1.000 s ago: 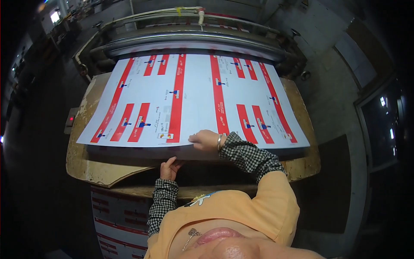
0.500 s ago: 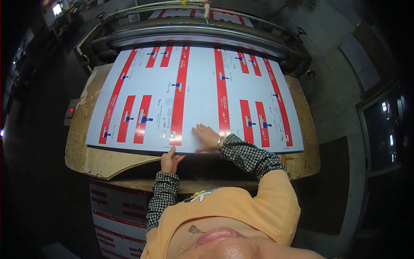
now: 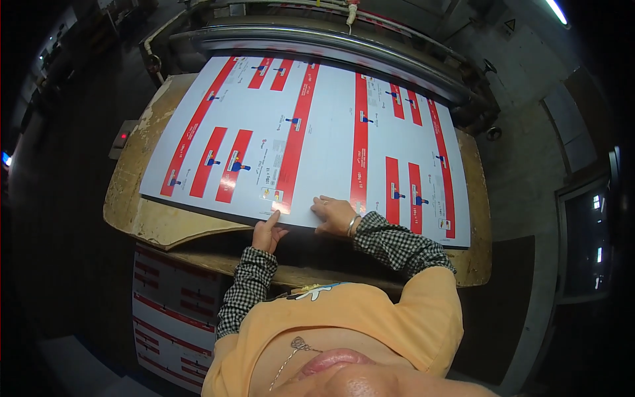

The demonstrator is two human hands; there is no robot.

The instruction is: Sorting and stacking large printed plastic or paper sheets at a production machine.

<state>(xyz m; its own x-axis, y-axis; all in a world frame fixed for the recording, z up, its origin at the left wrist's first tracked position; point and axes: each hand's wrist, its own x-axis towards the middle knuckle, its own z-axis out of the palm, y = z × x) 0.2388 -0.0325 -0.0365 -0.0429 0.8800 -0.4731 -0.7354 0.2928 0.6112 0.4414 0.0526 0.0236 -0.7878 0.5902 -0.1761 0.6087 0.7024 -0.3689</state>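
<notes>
The right hand (image 3: pixel 337 216) has bent its fingers, loosely parted on the sheet (image 3: pixel 331 139); left hand (image 3: pixel 267 236) pinches the edge

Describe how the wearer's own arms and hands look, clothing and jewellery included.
Black-and-white checked fabric sleeves cover both forearms, with orange-yellow fabric shirt sleeves above them. The left hand and right hand are ungloved. A shiny silver-coloured bangle circles the right wrist.

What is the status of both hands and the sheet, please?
Left hand at near edge of sheet; right hand on top. Sheet over table, far edge by roller. Nothing else atop.
</notes>
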